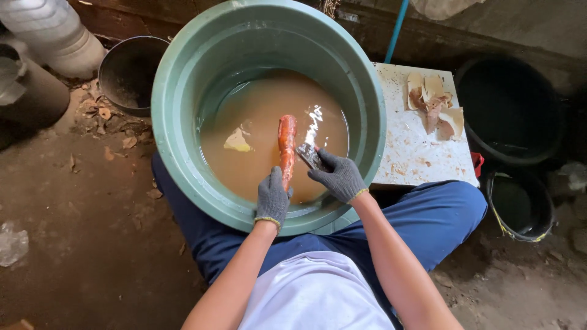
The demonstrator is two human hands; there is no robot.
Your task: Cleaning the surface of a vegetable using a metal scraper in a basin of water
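Note:
A large green plastic tub (183,73) sits between my knees, part filled with muddy brown water. My left hand (272,197), in a grey knit glove, grips the near end of a long orange root (286,143) that lies half in the water. In my gloved right hand (339,177) is a small dark flat scraper (309,156), its edge pressed against the root's right side. A pale scrap (237,140) floats to the left of the root.
A white speckled board (409,140) at the right carries a pile of peelings (435,105). Two black buckets (510,110) (520,205) stand further right, a dark pot (125,73) at upper left, and dirt floor lies all around.

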